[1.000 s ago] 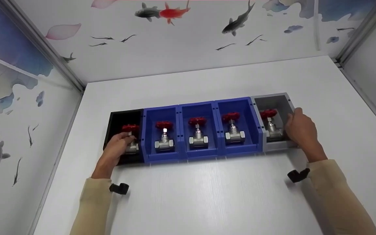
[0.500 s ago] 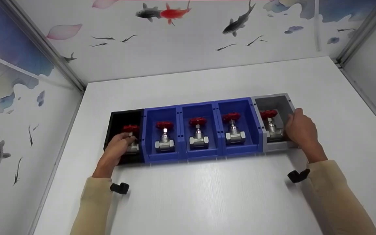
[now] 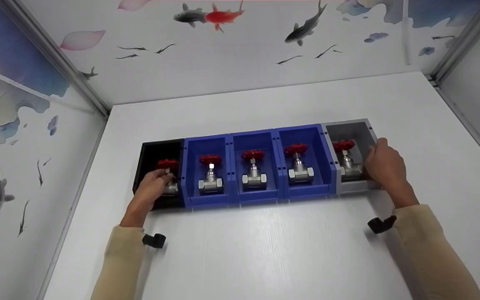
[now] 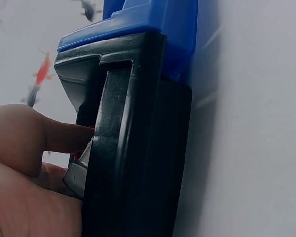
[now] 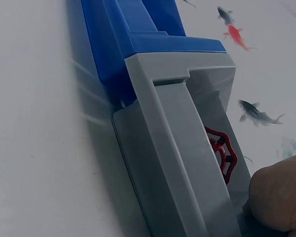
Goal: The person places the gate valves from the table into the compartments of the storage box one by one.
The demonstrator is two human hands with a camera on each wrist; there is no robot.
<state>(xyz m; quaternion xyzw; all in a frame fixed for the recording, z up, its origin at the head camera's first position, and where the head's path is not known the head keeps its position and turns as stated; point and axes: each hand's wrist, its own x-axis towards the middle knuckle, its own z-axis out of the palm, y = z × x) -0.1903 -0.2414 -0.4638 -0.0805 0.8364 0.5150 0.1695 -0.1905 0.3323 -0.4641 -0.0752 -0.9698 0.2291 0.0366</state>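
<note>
Five storage bins stand joined in a row in the head view, each with a metal gate valve with a red handwheel inside. At the left end, my left hand (image 3: 152,187) reaches into the black bin (image 3: 161,146), and its fingertips pinch the gate valve (image 3: 170,189) below the handwheel. The left wrist view shows the fingers behind the black bin's wall (image 4: 138,148), partly hidden. On the right, my right hand (image 3: 386,164) grips the side wall of the grey bin (image 3: 354,127). Beside it lies another gate valve (image 3: 350,168), whose red handwheel (image 5: 229,158) shows in the right wrist view.
Three blue bins (image 3: 254,198) form the middle of the row, with gate valves (image 3: 211,183) standing in them. The row rests on a white table (image 3: 265,250). White panels with painted fish (image 3: 223,16) enclose the back and sides.
</note>
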